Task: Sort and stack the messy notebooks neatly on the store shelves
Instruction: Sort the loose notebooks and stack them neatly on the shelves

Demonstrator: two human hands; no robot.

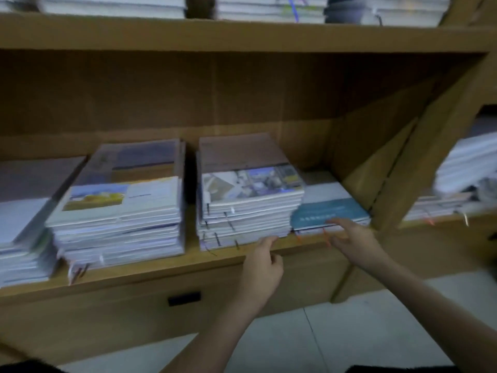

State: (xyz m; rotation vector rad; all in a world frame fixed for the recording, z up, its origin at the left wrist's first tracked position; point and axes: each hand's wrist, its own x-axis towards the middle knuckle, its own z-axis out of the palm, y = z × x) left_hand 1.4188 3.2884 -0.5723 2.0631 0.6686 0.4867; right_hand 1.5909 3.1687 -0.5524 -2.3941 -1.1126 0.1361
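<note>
Left hand: your left hand (265, 261) has its fingers curled at the front lower corner of the tall notebook stack (248, 208), touching the bottom edge; blur hides whether it actually grips anything.
Right hand: your right hand (352, 238) lies flat, fingers straight, resting on the front edge of the teal-covered notebook (329, 212).
Why so: probably bracing the tall stack while you square or slide the low pile beside it.
Low pile: teal cover tops a short pile wedged between the tall stack and the shelf's side panel (360, 157).
Neighbours: a second stack (121, 211) stands left, apart by a gap, fronts uneven.
Shelf: wooden shelf board (161, 261) carries all; ribbon markers overhang its lip.
</note>
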